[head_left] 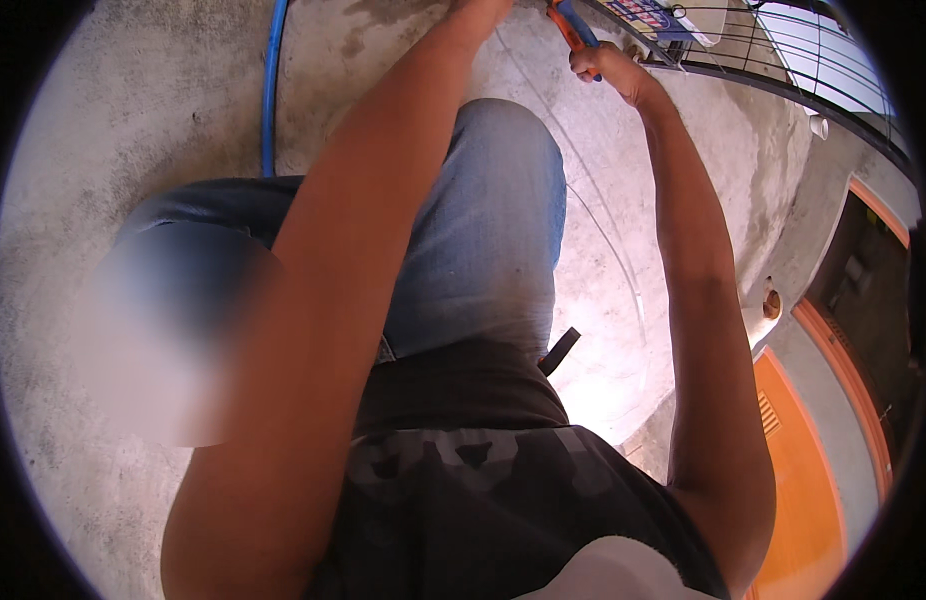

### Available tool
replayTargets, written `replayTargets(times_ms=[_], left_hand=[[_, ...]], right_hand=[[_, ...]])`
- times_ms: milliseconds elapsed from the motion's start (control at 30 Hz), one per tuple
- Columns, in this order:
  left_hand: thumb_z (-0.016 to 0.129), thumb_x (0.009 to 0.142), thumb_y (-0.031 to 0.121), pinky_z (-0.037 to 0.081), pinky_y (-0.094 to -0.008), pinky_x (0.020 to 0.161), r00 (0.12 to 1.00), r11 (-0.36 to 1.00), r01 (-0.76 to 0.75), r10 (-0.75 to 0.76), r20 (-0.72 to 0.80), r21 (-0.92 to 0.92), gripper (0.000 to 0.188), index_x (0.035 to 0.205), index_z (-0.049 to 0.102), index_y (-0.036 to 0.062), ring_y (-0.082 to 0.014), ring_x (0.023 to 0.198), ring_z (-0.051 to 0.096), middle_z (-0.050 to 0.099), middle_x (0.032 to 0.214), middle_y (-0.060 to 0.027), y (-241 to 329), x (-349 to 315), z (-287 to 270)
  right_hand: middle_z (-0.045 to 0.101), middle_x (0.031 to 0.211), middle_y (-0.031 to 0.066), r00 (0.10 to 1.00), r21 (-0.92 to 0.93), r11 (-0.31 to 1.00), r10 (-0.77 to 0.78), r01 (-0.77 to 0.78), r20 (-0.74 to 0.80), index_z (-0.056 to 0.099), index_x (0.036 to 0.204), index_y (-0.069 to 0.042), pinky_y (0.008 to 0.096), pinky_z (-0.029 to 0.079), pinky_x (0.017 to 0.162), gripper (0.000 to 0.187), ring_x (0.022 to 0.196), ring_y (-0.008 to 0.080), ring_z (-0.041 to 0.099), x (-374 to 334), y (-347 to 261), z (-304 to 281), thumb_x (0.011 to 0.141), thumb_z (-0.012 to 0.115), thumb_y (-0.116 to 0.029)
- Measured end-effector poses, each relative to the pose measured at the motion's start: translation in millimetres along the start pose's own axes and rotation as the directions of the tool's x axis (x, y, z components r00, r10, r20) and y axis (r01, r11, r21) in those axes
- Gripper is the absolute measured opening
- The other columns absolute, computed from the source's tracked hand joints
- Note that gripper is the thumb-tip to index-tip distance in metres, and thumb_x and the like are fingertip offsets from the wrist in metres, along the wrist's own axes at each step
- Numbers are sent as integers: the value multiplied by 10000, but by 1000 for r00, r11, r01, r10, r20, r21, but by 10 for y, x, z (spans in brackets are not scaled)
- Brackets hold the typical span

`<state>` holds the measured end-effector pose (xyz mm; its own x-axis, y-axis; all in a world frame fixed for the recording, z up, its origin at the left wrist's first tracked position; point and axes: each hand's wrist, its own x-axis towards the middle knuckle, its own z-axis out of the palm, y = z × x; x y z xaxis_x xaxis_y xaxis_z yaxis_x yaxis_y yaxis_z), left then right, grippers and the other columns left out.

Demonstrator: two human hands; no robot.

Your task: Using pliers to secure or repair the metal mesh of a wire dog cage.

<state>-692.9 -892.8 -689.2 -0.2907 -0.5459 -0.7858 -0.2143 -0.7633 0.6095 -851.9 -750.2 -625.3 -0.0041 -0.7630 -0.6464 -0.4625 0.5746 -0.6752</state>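
My right hand [608,72] is closed around a blue-and-orange-handled tool [580,30] near the top edge. The tool's far end runs out of the picture, so its exact kind does not show. My left hand [483,12] reaches up to the top edge, to the left of the tool. Its fingers are cut off there, and whatever it touches is hidden. Both arms stretch forward, the left one crossing over my jeans [498,230]. Just right of the right hand stands a black metal wire frame [733,78].
A blue hose [272,90] lies on the concrete floor [143,110] at the left. Thin pale lines, perhaps a wire, curve across the floor beside my knee. A printed panel [638,18] hangs by the wire frame. Orange-trimmed doorways and an orange door [793,450] are at the right.
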Motion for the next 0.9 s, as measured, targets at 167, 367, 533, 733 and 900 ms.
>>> replayTargets(times_ms=[167, 367, 533, 733, 900], left_hand=[[646, 850, 237, 494, -348, 737, 801, 751, -589, 591, 94, 298, 218, 960, 691, 55, -200, 760, 624, 684, 817, -93, -162, 6, -95], [636, 862, 240, 495, -347, 702, 774, 695, -591, 632, 44, 409, 214, 955, 701, 58, -177, 741, 617, 686, 807, -96, -74, 10, -190], [636, 866, 248, 490, -354, 675, 897, 863, -442, 422, 132, 244, 221, 966, 706, 65, -194, 743, 624, 695, 840, -100, 64, -65, -137], [634, 868, 235, 471, -345, 619, 882, 824, -471, 446, 152, 315, 203, 955, 711, 69, -195, 708, 606, 690, 822, -89, 32, -24, -204], [649, 860, 206, 408, -331, 497, 933, 931, -340, 315, 175, 136, 145, 902, 710, 81, -151, 559, 523, 635, 699, -50, -13, 63, -203]], right_hand=[[441, 640, 14, 989, 215, 976, 0, -32, 146, 511, 696, -85, 294, 322, 756, 240, 648, 141, 417, -110, 25, -125, 744, 588, -307], [590, 750, 65, 966, 225, 973, -11, -50, 260, 670, 890, -37, 254, 344, 825, 325, 735, 150, 503, -93, -162, -153, 759, 581, -320], [686, 1119, 110, 952, 229, 963, 71, -143, 298, 556, 1296, -22, 230, 292, 960, 588, 1096, 171, 543, -87, -39, -181, 755, 543, -251], [641, 1199, 78, 990, 203, 977, -95, 72, 106, 582, 1284, -72, 433, 259, 1045, 615, 1130, 263, 494, -130, -132, -28, 728, 601, -334], [664, 1115, 117, 997, -18, 999, -41, 42, 66, 559, 1280, -54, 454, 324, 1007, 656, 1167, 254, 520, -49, -222, -109, 696, 626, -346]])
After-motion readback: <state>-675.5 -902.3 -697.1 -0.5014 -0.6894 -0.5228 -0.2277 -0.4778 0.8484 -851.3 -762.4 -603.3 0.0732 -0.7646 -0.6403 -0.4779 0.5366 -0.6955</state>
